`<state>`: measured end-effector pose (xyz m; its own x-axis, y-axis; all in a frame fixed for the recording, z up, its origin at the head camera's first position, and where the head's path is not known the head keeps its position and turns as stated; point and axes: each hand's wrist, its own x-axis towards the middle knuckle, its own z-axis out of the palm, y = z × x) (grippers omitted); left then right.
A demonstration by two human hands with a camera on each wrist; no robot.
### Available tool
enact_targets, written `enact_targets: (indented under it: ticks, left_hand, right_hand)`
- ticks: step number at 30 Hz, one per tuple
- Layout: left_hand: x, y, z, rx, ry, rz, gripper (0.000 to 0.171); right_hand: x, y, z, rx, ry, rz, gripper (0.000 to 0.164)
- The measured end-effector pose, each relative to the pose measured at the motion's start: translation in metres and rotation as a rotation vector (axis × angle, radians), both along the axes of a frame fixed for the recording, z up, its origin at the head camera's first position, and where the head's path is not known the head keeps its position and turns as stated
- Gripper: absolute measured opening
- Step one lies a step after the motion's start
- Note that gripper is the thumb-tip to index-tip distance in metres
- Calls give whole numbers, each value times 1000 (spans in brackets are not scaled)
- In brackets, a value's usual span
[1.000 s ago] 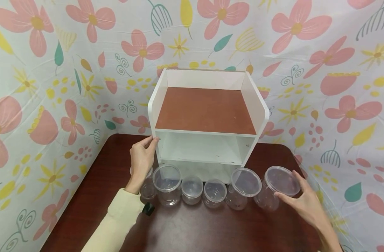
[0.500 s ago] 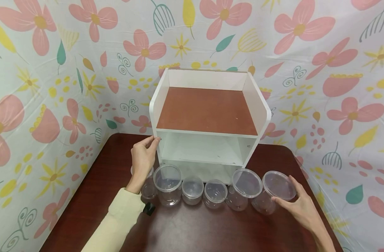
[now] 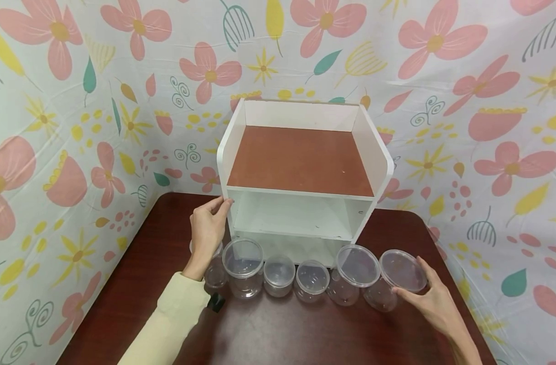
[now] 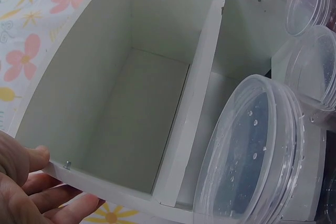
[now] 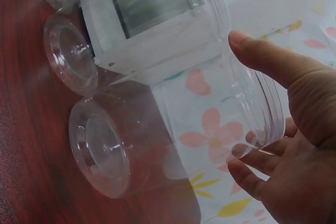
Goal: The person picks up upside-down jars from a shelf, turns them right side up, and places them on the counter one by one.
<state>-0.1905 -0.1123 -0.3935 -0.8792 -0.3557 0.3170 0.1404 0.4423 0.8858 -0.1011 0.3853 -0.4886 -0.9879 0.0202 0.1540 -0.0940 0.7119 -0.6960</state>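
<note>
My left hand (image 3: 207, 230) pinches the front edge of the left side panel of a white shelf unit (image 3: 300, 157). The left wrist view shows the thumb (image 4: 37, 158) inside the panel and the fingers (image 4: 68, 205) curled around its outer side. At the right end of a row of clear plastic jars, my right hand (image 3: 435, 301) holds a tall lidded jar (image 3: 403, 271). Its thumb and fingers span the lid's rim. This jar's base (image 5: 100, 148) is at the tabletop, close beside another tall jar (image 3: 356, 266). The held jar looks see-through with nothing inside.
Leftward along the shelf front stand two small jars, one (image 3: 279, 276) beside the other (image 3: 311, 279), then a larger jar (image 3: 243, 263). My left wrist partly hides the leftmost jar (image 3: 215, 274). A dark red table (image 3: 268, 334) meets a flower-patterned cloth backdrop (image 3: 136, 91).
The right hand has brought the rightmost jar a little left and nearer to me, closer to the neighbouring jar. The left hand keeps its place on the shelf edge.
</note>
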Motion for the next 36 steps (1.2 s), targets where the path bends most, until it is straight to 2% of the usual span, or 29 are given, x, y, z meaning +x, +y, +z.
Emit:
enact_targets:
  ticks: [8,19,22,25,31,36]
  left_hand:
    - [1,0,1,12,-9,-2,33]
    - [1,1,1,19,-10,-1,33]
    - [3,2,1,22,-18,-5,35]
    - [5,1,2,25,-33,-13,38]
    - [15,5,9,57,-61,-79,45]
    - [22,7,16,8,-77,-158,56]
  right_hand:
    - [-1,-1,-1,5,45,14,111]
    - [-1,-1,0,-15,1,31,113]
    - [-1,-1,4,-23,-19,33,110]
    - [-3,0,7,-22,2,38,101]
    - [-12,6,19,19,34,34,86]
    - [-19,11,30,51,39,66,75]
